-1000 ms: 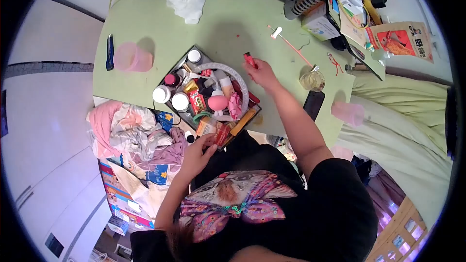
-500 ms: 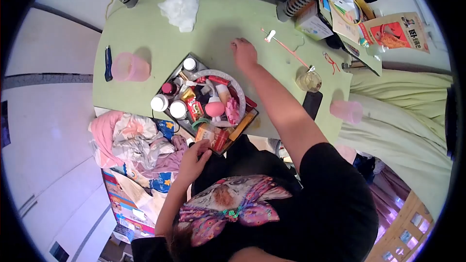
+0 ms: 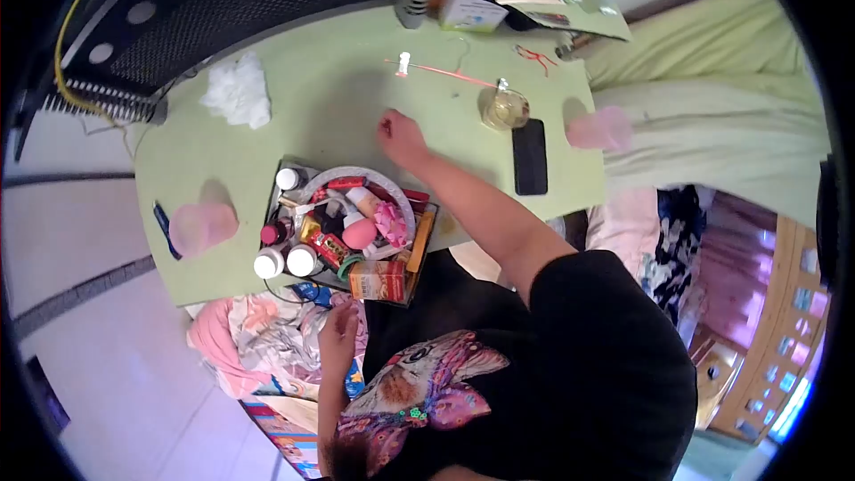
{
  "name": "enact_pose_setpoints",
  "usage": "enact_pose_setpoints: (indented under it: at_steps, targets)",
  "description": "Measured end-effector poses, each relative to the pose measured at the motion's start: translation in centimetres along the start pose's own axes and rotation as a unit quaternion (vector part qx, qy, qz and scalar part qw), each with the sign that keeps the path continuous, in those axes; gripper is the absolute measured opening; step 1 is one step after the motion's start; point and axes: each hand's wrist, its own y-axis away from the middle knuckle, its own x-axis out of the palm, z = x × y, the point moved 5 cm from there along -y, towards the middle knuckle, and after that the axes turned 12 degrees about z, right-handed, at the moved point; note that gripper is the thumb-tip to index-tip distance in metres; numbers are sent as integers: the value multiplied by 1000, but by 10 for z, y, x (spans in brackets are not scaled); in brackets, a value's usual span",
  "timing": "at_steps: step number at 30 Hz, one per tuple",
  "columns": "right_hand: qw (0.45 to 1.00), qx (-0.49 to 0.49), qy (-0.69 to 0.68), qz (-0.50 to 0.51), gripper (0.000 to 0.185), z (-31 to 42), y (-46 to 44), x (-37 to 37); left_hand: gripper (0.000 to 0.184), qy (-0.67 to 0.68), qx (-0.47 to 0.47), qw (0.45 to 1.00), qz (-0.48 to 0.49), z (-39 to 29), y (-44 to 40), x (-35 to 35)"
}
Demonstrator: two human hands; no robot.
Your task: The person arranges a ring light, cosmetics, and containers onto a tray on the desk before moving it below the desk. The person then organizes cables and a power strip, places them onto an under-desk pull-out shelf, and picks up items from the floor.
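Right hand: we rest our right hand (image 3: 403, 138) low at the tabletop (image 3: 481, 165), beyond the tray, fingers curled inward; we cannot tell whether they close on anything.
Left hand: we have our left hand (image 3: 338, 331) just off the tray's near side, close to the orange box, fingers bent; we cannot tell whether the tips meet.
Tray: the dark tray (image 3: 412, 289) sits at the near edge of the tabletop, between our hands, crowded with small things.
Inside the tray: we see a pale hoop (image 3: 356, 173) around a pink egg-shaped piece (image 3: 359, 234), a pink bow-like piece (image 3: 390, 222) and a red packet (image 3: 333, 250); the orange box (image 3: 377, 281) lies at the near corner, beside a green ring (image 3: 348, 267).
Bottles: three white caps show along the tray's left side, with a dark red cap (image 3: 271, 234) among them.
Right of us: a black phone (image 3: 530, 158) lies flat near a clear glass (image 3: 506, 110); a thin red stick (image 3: 445, 74) reaches to the glass rim, and a pink cup (image 3: 601, 129) is at the edge.
Left of us: a pink tumbler (image 3: 205, 230) is next to a dark blue slim tool (image 3: 166, 230).
Far side: crumpled white tissue (image 3: 238, 91) lies near the black mesh panel (image 3: 240, 0).
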Motion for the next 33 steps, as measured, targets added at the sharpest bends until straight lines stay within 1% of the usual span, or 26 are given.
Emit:
enact_pose_setpoints:
  at_steps: [1,2,3,5,6,7,9,10,11,13,14,15,17,18,19,20,21,22,23,24,25,27,29,31,33]
  targets:
    - [996,4,-81,-26,8,-7,28,-16,24,-5,-10,1000,7,9,-1,-8]
    - [977,48,-205,3,7,-19,57,-24,22,-28,-15,999,16,26,-3,-17]
    - [940,90,-329,27,7,-27,91,-34,23,-44,-36,997,53,34,-6,-23]
    - [863,228,-451,26,6,-38,165,-60,24,-7,-111,989,93,51,-12,-34]
    - [810,287,-512,-9,5,-48,204,-71,28,11,-150,985,90,58,-15,-39]
    - [749,338,-569,-44,5,-57,240,-79,37,69,-204,972,98,60,-20,-40]
    - [623,473,-600,-169,3,-81,311,-86,46,188,-174,963,81,67,-30,-46]
    - [571,505,-598,-250,3,-101,346,-85,51,242,-173,952,65,74,-38,-49]
    - [515,531,-590,-325,2,-127,382,-80,51,284,-158,945,45,59,-43,-47]
    - [487,459,-626,-400,5,-175,434,-79,47,314,-126,940,44,61,-53,-49]
    - [496,488,-573,-433,3,-188,450,-87,41,351,-117,927,64,64,-57,-47]
    - [502,516,-518,-462,1,-202,463,-97,41,347,-116,929,61,67,-58,-47]
    - [492,546,-431,-524,6,-263,502,-100,37,383,-138,912,51,73,-57,-43]
    - [510,557,-441,-484,11,-281,511,-110,37,375,-130,917,41,68,-54,-36]
    - [529,568,-451,-441,16,-281,509,-119,37,375,-129,917,34,69,-53,-30]
    - [498,552,-449,-496,28,-279,510,-127,35,376,-121,918,47,69,-54,-24]
    - [503,529,-506,-458,45,-255,490,-141,34,377,-112,917,59,70,-55,-17]
    - [563,591,-405,-412,52,-286,503,-142,30,399,-114,909,44,73,-57,-11]
    - [617,637,-296,-355,60,-332,519,-137,30,404,-107,908,30,79,-65,-9]
    - [690,643,-140,-302,66,-357,518,-132,28,413,-119,903,13,92,-72,-9]
    - [778,573,-168,-195,59,-330,480,-136,27,425,-131,896,-9,101,-75,-10]
    - [828,465,-303,-80,46,-285,424,-113,26,416,-99,904,-20,100,-86,-5]
    - [774,440,-452,62,37,-208,378,-88,26,379,-62,921,-60,98,-93,-2]
    - [762,355,-507,189,31,-136,338,-66,24,357,9,930,-83,99,-94,4]
    - [734,309,-543,265,39,-93,319,-36,23,435,-15,889,-141,92,-91,18]
